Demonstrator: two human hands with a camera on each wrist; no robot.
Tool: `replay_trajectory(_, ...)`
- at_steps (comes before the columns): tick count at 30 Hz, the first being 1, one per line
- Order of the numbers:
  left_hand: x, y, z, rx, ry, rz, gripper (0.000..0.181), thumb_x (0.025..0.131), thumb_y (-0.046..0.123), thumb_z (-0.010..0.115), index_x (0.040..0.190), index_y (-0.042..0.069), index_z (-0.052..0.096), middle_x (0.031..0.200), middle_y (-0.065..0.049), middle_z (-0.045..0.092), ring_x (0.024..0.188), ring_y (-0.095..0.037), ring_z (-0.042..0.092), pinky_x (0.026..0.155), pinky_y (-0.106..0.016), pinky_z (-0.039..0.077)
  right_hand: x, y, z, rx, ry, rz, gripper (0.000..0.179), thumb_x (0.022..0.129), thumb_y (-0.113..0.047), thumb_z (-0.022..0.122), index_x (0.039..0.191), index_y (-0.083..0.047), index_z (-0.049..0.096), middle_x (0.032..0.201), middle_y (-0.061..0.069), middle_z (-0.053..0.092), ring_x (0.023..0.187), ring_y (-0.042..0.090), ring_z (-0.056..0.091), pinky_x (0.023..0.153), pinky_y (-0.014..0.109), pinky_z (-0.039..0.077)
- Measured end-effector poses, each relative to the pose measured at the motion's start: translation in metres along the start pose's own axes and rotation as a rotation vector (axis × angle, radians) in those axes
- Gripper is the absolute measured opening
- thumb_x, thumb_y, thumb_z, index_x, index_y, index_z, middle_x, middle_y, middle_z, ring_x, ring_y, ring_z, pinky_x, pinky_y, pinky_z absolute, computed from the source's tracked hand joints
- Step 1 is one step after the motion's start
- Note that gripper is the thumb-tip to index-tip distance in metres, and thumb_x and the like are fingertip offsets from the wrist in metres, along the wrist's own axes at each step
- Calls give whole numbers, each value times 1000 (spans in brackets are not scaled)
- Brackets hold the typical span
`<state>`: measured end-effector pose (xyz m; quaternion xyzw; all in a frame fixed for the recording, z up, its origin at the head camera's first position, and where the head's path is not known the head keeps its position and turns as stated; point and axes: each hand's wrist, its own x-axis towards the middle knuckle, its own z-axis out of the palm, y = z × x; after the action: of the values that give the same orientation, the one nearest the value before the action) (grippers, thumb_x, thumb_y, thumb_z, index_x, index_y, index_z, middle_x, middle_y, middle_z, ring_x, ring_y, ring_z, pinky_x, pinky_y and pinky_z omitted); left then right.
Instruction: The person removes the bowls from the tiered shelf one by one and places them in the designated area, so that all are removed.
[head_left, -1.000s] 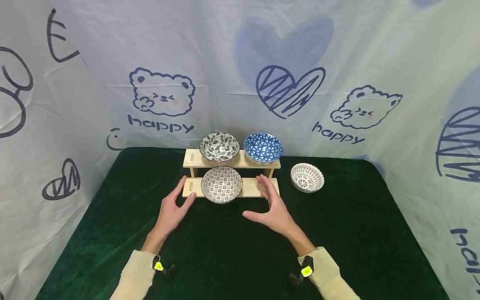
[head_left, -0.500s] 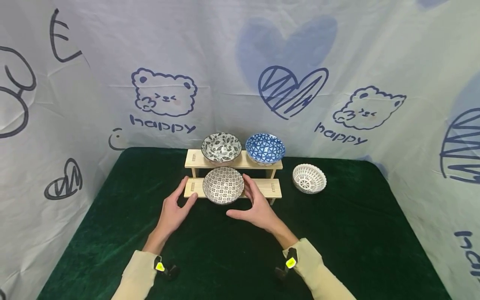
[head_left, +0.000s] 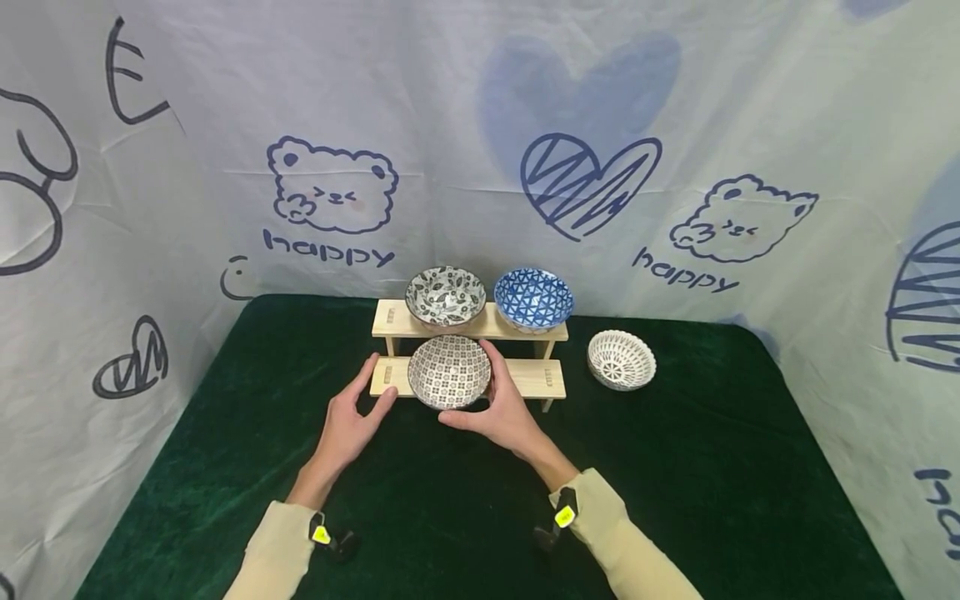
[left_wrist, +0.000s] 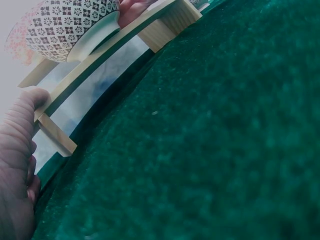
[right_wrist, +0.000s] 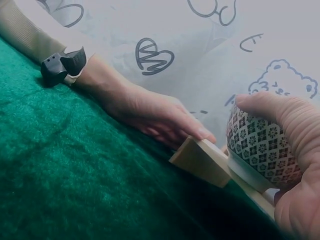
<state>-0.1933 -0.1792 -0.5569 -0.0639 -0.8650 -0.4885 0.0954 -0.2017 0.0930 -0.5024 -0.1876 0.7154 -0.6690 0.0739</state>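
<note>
The grey bowl (head_left: 450,373) sits upright on the lower tier of the wooden rack (head_left: 525,380), nearer the tier's left end than its right. The right hand (head_left: 506,417) grasps this bowl, thumb at the near side and fingers round the right side. The left hand (head_left: 348,425) pinches the left end of the same tier, its thumb on the board. On the upper tier the leaf bowl (head_left: 446,296) is toward the left end and the blue bowl (head_left: 534,297) at the right end. The white bowl (head_left: 621,360) rests on the green-covered bench (head_left: 480,542), just right of the rack and near the far edge.

Dark marks are stamped at the upper tier's left end and at both ends of the lower one, all too small to read. Each wrist carries a yellow tag, left (head_left: 321,535) and right (head_left: 565,517); any print on them is illegible. On the cloth (head_left: 450,83) behind the bench, "happy" is written under the left bear (head_left: 333,185) and again under the right bear (head_left: 742,218); more lettering runs off the right border.
</note>
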Motion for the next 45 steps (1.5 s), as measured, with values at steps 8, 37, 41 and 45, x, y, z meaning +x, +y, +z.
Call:
replay_trajectory(8,-2,1,1,2,-7,-6,74,103,40,67,163,12,36,168,-8,35,154,-34,35,123,-60,28,2,2,3,-21,38,2,125,73,-23,97,166,-19,14,166,8,30,151,27,34,127,51,24)
replay_trajectory(37,0,0,3,-9,-11,-4,74,103,40,67,163,11,36,168,-6,35,154,-33,35,124,-60,28,2,6,4,-56,139,-29,117,68,-14,99,162,-16,29,158,7,43,143,24,46,123,42,35)
replay_trajectory(41,0,0,2,-6,-4,2,73,103,39,67,163,10,36,168,-6,36,154,-33,36,123,-59,29,1,6,3,-46,145,-46,116,69,-10,98,163,-12,29,159,11,42,144,28,46,123,45,34)
replay_trajectory(45,0,1,1,-3,-2,0,73,103,39,67,163,11,36,168,-6,36,154,-33,35,124,-59,28,0,5,1,-65,153,-47,115,70,-11,97,163,-12,29,160,12,41,145,29,45,124,45,34)
